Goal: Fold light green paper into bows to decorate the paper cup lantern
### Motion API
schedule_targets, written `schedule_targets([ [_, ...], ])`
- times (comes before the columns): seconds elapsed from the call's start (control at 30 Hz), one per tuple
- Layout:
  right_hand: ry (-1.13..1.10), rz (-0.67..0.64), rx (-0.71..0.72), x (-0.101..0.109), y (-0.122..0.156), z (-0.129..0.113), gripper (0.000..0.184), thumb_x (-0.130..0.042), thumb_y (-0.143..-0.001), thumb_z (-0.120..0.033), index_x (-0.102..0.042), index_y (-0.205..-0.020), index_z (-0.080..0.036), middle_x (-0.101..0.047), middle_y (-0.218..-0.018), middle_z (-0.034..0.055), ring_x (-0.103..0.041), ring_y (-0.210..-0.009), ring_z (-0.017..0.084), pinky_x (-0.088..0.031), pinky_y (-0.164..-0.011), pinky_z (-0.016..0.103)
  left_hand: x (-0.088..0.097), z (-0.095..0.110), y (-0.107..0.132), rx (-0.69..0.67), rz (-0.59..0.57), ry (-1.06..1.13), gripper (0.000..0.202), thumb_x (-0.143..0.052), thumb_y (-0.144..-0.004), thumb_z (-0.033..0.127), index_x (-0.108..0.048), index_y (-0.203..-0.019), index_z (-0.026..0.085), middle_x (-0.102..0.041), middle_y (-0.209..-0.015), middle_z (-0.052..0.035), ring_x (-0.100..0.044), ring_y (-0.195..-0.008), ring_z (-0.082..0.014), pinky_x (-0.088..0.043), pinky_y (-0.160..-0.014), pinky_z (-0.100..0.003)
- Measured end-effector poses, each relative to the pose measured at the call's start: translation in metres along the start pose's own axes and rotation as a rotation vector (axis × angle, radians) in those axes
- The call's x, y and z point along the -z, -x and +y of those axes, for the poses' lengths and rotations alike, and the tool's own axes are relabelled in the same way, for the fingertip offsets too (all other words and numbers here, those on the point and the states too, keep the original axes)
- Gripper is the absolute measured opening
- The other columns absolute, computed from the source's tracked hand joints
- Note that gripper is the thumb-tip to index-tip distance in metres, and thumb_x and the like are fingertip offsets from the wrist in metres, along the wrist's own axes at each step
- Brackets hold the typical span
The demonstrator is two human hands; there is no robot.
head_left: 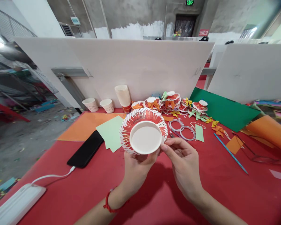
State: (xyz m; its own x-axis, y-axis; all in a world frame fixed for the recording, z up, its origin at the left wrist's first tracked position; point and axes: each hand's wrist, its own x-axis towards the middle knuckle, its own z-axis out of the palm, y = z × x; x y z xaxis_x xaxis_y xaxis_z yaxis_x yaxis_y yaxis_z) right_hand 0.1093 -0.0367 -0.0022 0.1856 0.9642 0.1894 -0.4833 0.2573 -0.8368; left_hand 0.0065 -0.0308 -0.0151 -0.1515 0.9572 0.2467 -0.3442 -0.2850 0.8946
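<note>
I hold a paper-cup craft above the red table: its white round base faces me, and its wall is cut into red and white strips woven outward into a ring. My left hand grips the lower rim from below, with a red string bracelet on the wrist. My right hand pinches the ring's right edge with thumb and forefinger. Both hands are closed on the craft.
Finished woven cups with paper bows lie at the back, beside a stack of paper cups and two single cups. A black phone on a white cable, orange, green paper sheets, tape rings, a blue pencil.
</note>
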Motion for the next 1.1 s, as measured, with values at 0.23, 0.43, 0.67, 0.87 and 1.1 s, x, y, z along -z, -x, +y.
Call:
schedule_targets([
  [0.23, -0.005, 0.007, 0.005, 0.001, 0.000, -0.001, 0.014, -0.073, -0.066, -0.006, -0.070, -0.065, -0.020, -0.070, -0.061, -0.0047, -0.066, -0.056, 0.007, -0.056, -0.058, 0.014, -0.002, -0.002, 0.002, -0.029, 0.037, 0.015, 0.028, -0.075, -0.055, -0.001, -0.070, -0.076, 0.016, -0.078, -0.080, -0.0037, -0.074, -0.072, -0.0232, -0.063, -0.065, -0.026],
  [0.43, 0.013, 0.009, 0.019, -0.001, 0.001, -0.001, 0.014, -0.073, -0.066, -0.007, -0.069, -0.065, -0.020, -0.069, -0.059, -0.0050, -0.065, -0.055, 0.008, -0.056, -0.057, 0.015, -0.001, -0.005, 0.002, -0.055, 0.061, 0.003, 0.030, -0.075, -0.056, -0.001, -0.068, -0.079, 0.018, -0.077, -0.080, -0.0015, -0.074, -0.072, -0.0212, -0.063, -0.066, -0.025],
  [0.67, 0.114, 0.047, 0.044, 0.001, 0.001, -0.003, 0.013, -0.075, -0.064, -0.012, -0.064, -0.065, -0.019, -0.066, -0.064, -0.0025, -0.064, -0.061, 0.010, -0.056, -0.059, 0.019, -0.004, -0.005, 0.003, -0.045, 0.068, -0.053, 0.026, -0.076, -0.059, 0.007, -0.069, -0.082, 0.016, -0.077, -0.079, -0.0043, -0.073, -0.074, -0.0217, -0.062, -0.065, -0.025],
  [0.87, 0.197, 0.037, 0.056, 0.001, 0.002, -0.007, 0.014, -0.075, -0.065, -0.016, -0.062, -0.066, -0.019, -0.065, -0.065, -0.0016, -0.063, -0.062, 0.011, -0.056, -0.060, 0.021, 0.000, -0.005, -0.001, 0.031, 0.060, -0.040, 0.024, -0.079, -0.059, 0.016, -0.070, -0.081, 0.014, -0.077, -0.082, -0.0075, -0.072, -0.077, -0.0225, -0.060, -0.072, -0.029],
  [1.1, 0.216, -0.038, 0.006, 0.002, 0.004, -0.006, 0.012, -0.073, -0.068, -0.015, -0.064, -0.074, -0.020, -0.066, -0.068, -0.0022, -0.063, -0.064, 0.011, -0.055, -0.064, 0.021, 0.007, -0.010, -0.002, 0.088, 0.098, 0.012, 0.031, -0.081, -0.060, 0.019, -0.070, -0.088, 0.016, -0.074, -0.087, -0.0049, -0.069, -0.081, -0.0188, -0.057, -0.073, -0.025],
])
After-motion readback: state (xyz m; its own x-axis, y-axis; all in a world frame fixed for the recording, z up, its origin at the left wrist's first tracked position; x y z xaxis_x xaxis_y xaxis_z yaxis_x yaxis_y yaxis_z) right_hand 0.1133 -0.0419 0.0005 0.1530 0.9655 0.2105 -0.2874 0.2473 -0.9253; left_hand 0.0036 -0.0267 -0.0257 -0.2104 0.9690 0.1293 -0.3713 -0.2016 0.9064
